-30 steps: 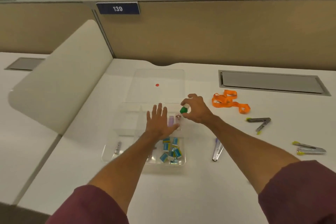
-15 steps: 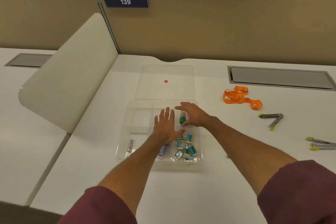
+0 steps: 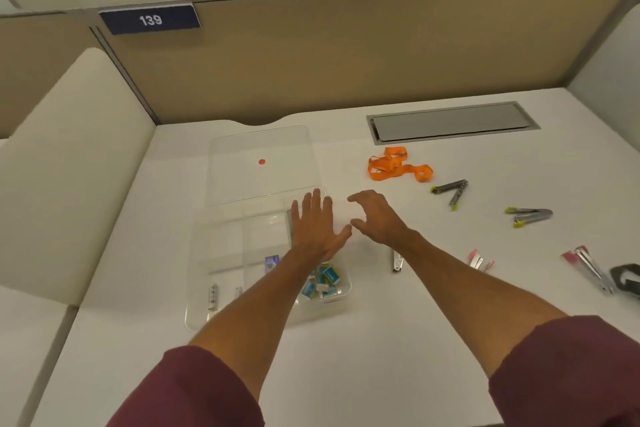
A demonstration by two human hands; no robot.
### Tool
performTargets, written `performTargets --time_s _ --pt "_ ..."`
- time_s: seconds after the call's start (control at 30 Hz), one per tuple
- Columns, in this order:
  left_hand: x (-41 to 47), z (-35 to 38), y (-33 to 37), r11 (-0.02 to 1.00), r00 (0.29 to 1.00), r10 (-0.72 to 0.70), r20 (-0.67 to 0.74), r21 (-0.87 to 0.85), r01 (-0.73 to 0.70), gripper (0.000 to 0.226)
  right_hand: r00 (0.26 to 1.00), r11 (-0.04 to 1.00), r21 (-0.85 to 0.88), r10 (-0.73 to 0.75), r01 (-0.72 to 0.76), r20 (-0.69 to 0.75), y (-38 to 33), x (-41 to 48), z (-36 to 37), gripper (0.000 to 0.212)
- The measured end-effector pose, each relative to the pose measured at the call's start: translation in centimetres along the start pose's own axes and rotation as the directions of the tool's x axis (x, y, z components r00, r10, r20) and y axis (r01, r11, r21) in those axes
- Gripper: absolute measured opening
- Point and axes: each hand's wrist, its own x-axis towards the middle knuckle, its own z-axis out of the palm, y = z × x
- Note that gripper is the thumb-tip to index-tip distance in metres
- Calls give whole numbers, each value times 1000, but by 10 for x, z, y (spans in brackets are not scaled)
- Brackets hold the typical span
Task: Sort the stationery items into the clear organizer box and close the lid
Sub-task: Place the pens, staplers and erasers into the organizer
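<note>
The clear organizer box (image 3: pixel 204 288) stands on the white desk, its lid (image 3: pixel 259 180) folded back flat behind it with a red dot on it. Small blue-and-white packets (image 3: pixel 323 282) fill its front right compartment, and metal pieces (image 3: pixel 212 296) lie at its front left. My left hand (image 3: pixel 313 227) lies flat, fingers straight, over the box's right rear part. My right hand (image 3: pixel 375 217) hovers just right of the box, fingers loosely curved and holding nothing. The green item is hidden from view.
To the right lie an orange lanyard (image 3: pixel 398 165), two metal clippers with yellow-green tips (image 3: pixel 452 191) (image 3: pixel 528 216), pink-tipped pieces (image 3: pixel 479 260), a pink-handled tool (image 3: pixel 588 269) and a black object (image 3: pixel 627 279). A metal tool (image 3: pixel 397 262) shows under my right forearm. A grey cable hatch (image 3: pixel 450 121) sits behind.
My right hand carried the green item into the box, let it go and drew back to the right, now holding nothing. My left hand stayed flat over the box. The view shifted.
</note>
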Motion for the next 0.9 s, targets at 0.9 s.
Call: performTargets --time_s 0.9 --pt "1 68 160 994 936 77 343 -95 -47 58 699 699 -25 713 -715 -54 137 -124 -47 54"
